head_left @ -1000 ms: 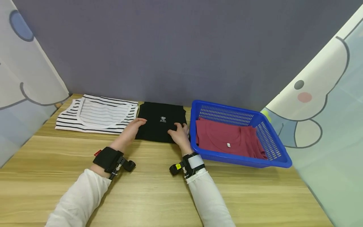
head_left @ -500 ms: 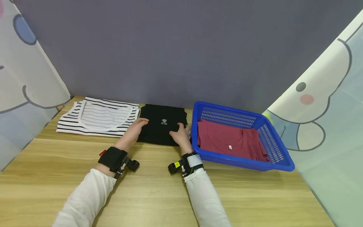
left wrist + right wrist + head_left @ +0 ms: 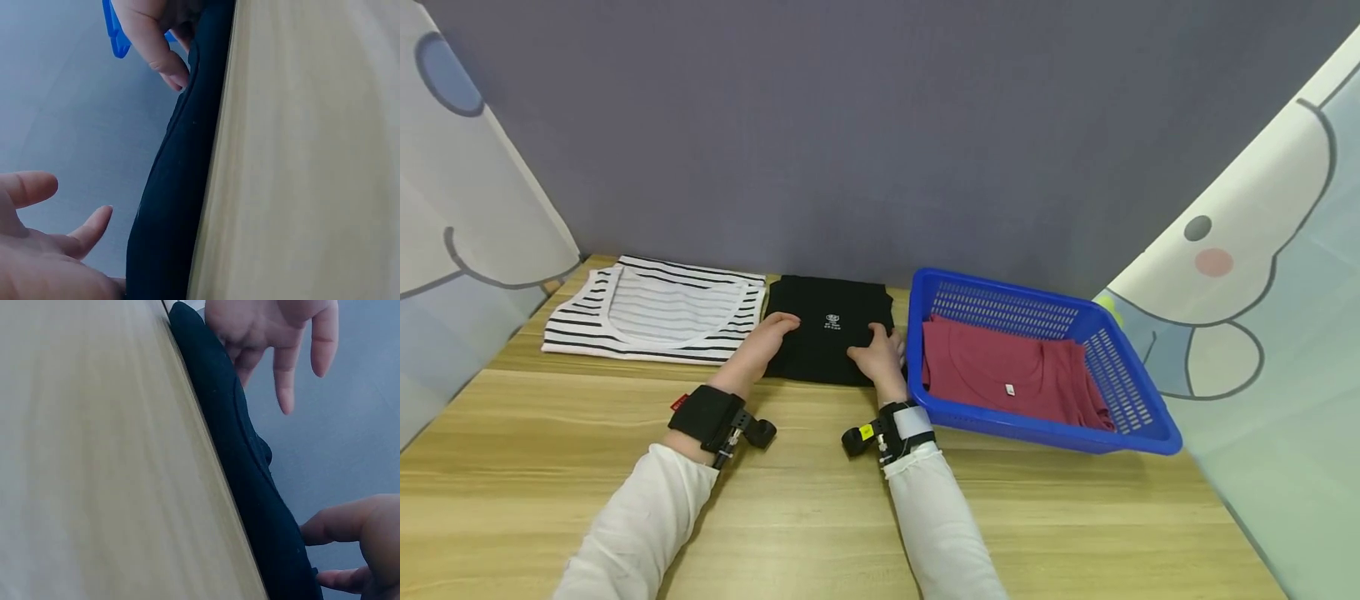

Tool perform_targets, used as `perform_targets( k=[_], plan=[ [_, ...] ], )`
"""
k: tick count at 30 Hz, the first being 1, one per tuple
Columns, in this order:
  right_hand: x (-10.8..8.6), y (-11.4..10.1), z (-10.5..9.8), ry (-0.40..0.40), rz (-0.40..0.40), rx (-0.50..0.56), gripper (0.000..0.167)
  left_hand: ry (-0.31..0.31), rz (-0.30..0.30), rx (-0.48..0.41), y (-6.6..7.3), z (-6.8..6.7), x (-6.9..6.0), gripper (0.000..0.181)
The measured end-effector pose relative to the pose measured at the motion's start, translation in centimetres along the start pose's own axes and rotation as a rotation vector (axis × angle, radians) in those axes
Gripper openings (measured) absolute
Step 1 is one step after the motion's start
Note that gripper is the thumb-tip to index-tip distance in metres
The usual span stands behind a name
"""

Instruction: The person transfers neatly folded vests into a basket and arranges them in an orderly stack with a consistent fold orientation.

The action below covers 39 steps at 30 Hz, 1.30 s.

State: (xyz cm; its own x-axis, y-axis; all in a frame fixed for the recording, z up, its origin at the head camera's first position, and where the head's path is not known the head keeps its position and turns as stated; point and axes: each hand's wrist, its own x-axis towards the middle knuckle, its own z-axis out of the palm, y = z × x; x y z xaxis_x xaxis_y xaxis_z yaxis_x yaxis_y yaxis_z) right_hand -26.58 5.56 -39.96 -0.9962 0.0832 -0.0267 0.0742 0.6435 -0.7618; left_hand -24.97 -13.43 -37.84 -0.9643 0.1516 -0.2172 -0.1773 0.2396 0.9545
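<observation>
1. Lying on the desk, the folded black garment is between striped shirt and blue basket.
2. Left hand: fingers spread at its left edge.
3. Right hand: thumb and finger apart, touching its right side.

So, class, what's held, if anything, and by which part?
No hold shows clearly: left hand and right hand are at opposite sides of the black garment.

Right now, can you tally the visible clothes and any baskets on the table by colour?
White garment with dark stripes: 1
Black garment: 1
Dark red garment: 1 that I can see; anything underneath is hidden
Blue basket: 1
Total: 4
</observation>
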Motion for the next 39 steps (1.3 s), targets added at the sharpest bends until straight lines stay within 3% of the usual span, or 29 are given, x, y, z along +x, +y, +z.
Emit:
perform_targets(
  k=[6,19,29,34,39],
  plan=[
    [0.1,0.0,0.0,0.025,0.008,-0.010,0.061,-0.016,-0.038,0.060,-0.1,-0.4,0.2,0.049],
    [0.1,0.1,-0.1,0.047,-0.003,-0.048,0.061,-0.011,-0.020,0.119,-0.2,-0.2,0.0,0.047],
    [0.8,0.6,0.4,0.081,0.027,0.004,0.057,-0.050,-0.012,0.146,-0.3,-0.3,-0.1,0.047],
    [2.1,2.1,1.2,0.124,0.014,0.007,0.058,-0.067,-0.020,0.228,0.0,-0.3,-0.2,0.049],
    [1.2,1.4,0.4,0.104,0.044,0.077,0.061,-0.064,-0.031,0.278,0.2,-0.2,-0.4,0.047]
  ],
)
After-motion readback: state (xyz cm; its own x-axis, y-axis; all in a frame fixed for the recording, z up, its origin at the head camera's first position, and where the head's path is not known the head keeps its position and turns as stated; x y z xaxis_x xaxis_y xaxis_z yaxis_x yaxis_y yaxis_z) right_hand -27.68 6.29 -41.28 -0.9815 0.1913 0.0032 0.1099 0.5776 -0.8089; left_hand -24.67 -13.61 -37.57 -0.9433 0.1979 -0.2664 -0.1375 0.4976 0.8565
